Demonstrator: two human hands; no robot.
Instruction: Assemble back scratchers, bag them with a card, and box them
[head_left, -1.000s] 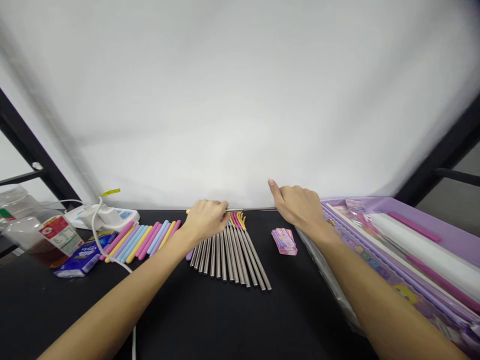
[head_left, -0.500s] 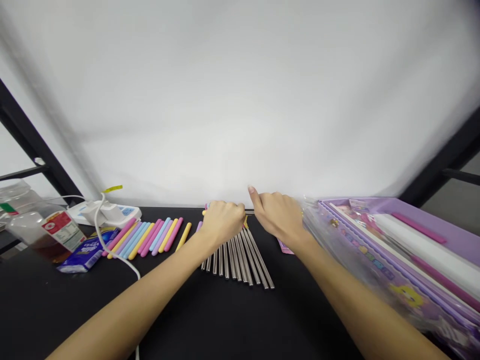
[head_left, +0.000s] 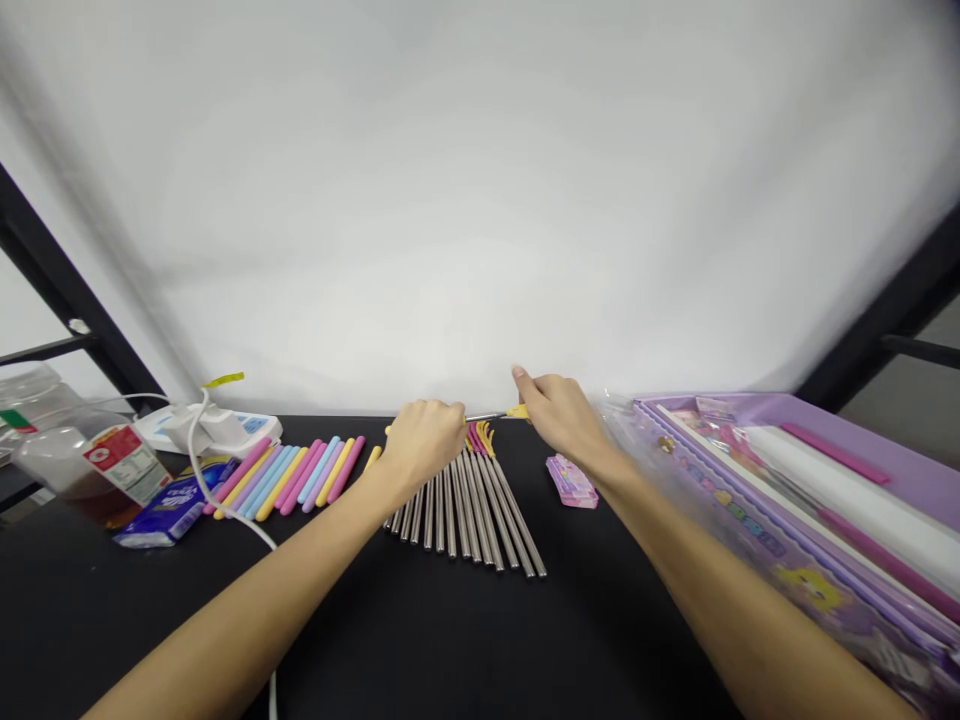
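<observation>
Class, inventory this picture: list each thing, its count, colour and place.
Raised rod: one, silver with yellow end, between the hands.
Steel rods: over a dozen, silver, fanned out mid-table.
Coloured sticks: many, pink, blue, yellow, left of the rods.
Pink packet: one, pink, right of the rods.
Wrapped tray: one, purple, far right.
Tissue packet: one, blue, left.
Bottle: one, clear with brown liquid, far left.
Power strip: one, white, back left.
Table: one, black, under all these.
Backdrop: one, white, behind the table.
Left hand: one, gripping the raised rod.
Right hand: one, at the rod's yellow end.
</observation>
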